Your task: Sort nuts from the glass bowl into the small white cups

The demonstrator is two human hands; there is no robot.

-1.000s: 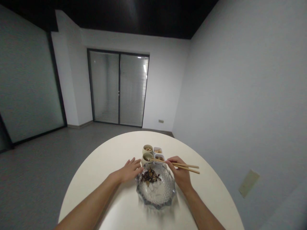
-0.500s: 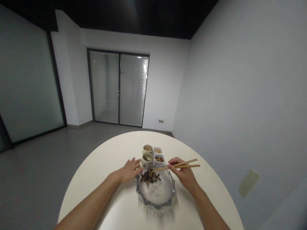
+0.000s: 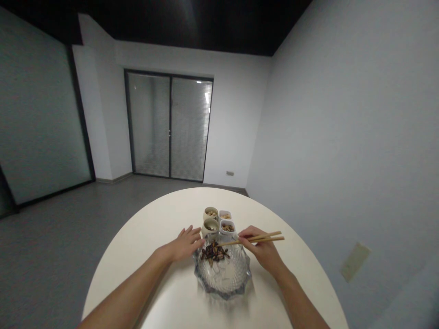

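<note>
In my right hand (image 3: 257, 242) is a pair of wooden chopsticks (image 3: 270, 237), their tips pointing left over a clear glass bowl (image 3: 224, 283) with a scalloped rim. Dark and brown mixed pieces (image 3: 214, 253), perhaps seeds or nuts, lie in the far left part of the bowl, close to the tips. My left hand (image 3: 187, 243) is spread with fingers apart at the bowl's left rim; the thumb seems to touch the rim. Just behind the bowl stand two round beige cups, a near one (image 3: 210, 227) and a far one (image 3: 210, 214), with small pieces inside.
Right of the cups are two small white square dishes, a near one (image 3: 227, 227) with brown pieces and a far one (image 3: 225, 215) with pale pieces. Everything stands on a round white table (image 3: 161, 214). A white wall (image 3: 343, 137) rises beyond its right side.
The chopsticks' two sticks have drawn closer together, and the back ends have shifted slightly. My left hand and the bowl have stayed in place.
</note>
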